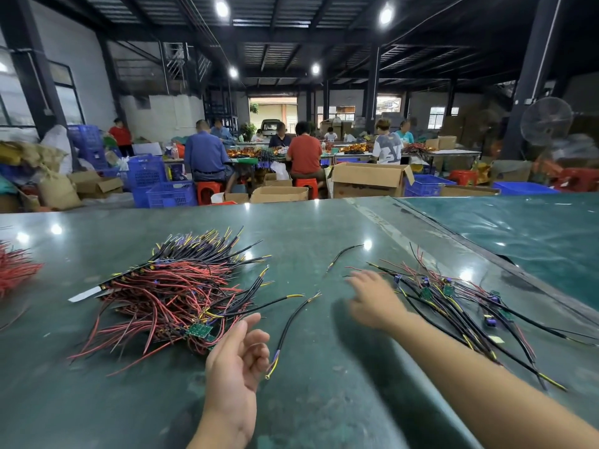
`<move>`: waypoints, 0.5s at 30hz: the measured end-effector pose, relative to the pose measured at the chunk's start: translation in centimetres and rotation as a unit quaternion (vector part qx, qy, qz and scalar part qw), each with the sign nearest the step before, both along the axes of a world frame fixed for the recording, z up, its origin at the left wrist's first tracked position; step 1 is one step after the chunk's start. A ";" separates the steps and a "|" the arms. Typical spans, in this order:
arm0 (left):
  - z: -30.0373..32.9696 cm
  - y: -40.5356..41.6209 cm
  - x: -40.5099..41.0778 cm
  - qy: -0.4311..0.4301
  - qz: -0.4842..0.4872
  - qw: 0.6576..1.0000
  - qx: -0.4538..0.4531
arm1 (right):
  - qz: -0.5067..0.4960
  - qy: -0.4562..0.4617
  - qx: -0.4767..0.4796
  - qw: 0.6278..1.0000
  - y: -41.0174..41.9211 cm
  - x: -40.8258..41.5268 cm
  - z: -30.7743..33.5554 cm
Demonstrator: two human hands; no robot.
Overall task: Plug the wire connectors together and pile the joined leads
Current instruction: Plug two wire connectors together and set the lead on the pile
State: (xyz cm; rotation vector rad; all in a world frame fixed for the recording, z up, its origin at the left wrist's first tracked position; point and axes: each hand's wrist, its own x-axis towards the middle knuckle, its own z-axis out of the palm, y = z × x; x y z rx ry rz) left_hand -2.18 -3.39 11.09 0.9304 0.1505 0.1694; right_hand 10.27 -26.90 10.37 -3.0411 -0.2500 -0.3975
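The left hand [238,354] hovers palm-up, fingers loosely curled and empty, above the dark green glossy tabletop [324,400]. A loose black sheathed lead [288,322] lies just right of its fingertips. Farther out, the motion-blurred right hand [372,299] reaches with fingers spread, beside scattered black-and-red leads [453,303]. Left of both, the heaped joined red-and-black leads [181,286].

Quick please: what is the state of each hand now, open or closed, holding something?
Left hand: open, fingers loosely curled, holding nothing.
Right hand: open but blurred, holding nothing, beside the loose leads.
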 end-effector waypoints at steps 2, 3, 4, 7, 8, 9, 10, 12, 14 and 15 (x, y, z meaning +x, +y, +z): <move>0.0 0.2 0.0 -0.002 0.014 1.000 0.001 | 0.124 0.070 0.062 0.988 4.1 -0.6 0.5; 0.1 0.4 0.1 -0.005 0.021 1.000 0.000 | 0.169 0.108 0.090 0.976 6.0 -1.0 0.4; 0.1 0.6 0.1 -0.007 0.028 1.000 -0.003 | 0.195 0.128 0.107 0.967 7.6 -1.4 0.1; 0.2 1.0 0.2 -0.006 0.040 0.999 -0.020 | 0.181 0.115 0.112 0.970 10.4 -2.2 -1.0; 0.2 1.1 0.2 -0.004 0.040 0.999 -0.024 | 0.166 0.097 0.116 0.974 10.5 -2.4 -1.2; 0.2 1.1 0.2 -0.003 0.040 0.999 -0.025 | 0.157 0.081 0.124 0.976 10.3 -2.6 -1.2; 0.1 1.0 0.2 -0.002 0.038 0.999 -0.025 | 0.147 0.077 0.135 0.977 9.6 -2.7 -1.2; 0.0 1.0 0.2 -0.003 0.036 0.999 -0.025 | 0.108 0.097 0.145 0.979 7.6 -2.8 -0.9; 0.0 1.0 0.2 -0.004 0.035 0.999 -0.026 | 0.063 0.110 0.134 0.983 4.6 -2.8 -0.5; 0.0 1.0 0.3 -0.003 0.035 0.999 -0.028 | 0.044 0.111 0.125 0.985 2.8 -2.9 -0.5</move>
